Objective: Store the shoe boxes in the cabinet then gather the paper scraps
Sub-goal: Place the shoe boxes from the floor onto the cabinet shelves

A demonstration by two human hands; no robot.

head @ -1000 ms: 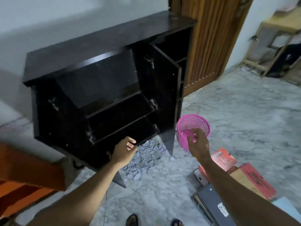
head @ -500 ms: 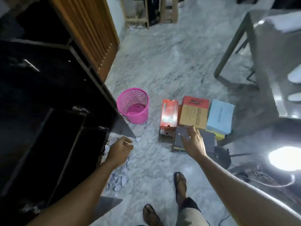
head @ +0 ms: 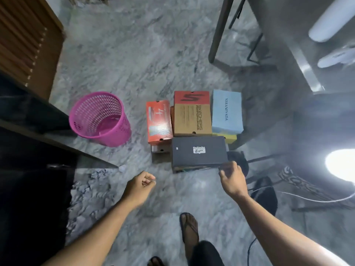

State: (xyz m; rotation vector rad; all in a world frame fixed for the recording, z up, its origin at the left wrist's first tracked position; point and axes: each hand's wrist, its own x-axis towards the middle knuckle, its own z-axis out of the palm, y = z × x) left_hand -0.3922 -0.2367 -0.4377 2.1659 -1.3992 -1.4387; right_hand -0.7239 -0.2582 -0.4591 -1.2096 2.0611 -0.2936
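Note:
Several shoe boxes stand together on the marble floor: a black box [head: 198, 152] nearest me, a red-orange box [head: 158, 121], a brown and red box [head: 192, 116] and a light blue box [head: 226, 110] lying on a yellow one [head: 229, 138]. My right hand [head: 232, 179] is at the black box's near right corner, fingers spread and touching its edge. My left hand [head: 140, 186] hovers over bare floor, loosely curled with nothing in it. Paper scraps [head: 90, 189] lie in a heap by the dark cabinet [head: 28, 189], whose open door [head: 63, 146] juts out at the left.
A pink mesh basket [head: 99, 118] stands left of the boxes. A wooden slatted door [head: 25, 39] is at the upper left. A dark table leg [head: 221, 29], a black stand base [head: 266, 194], cables and a bright lamp [head: 342, 164] crowd the right. My sandalled foot [head: 189, 227] is below.
The view has swung from the cabinet to the boxes. My right hand has shifted from above the black box to its near right corner. My left hand has stayed curled near the scraps.

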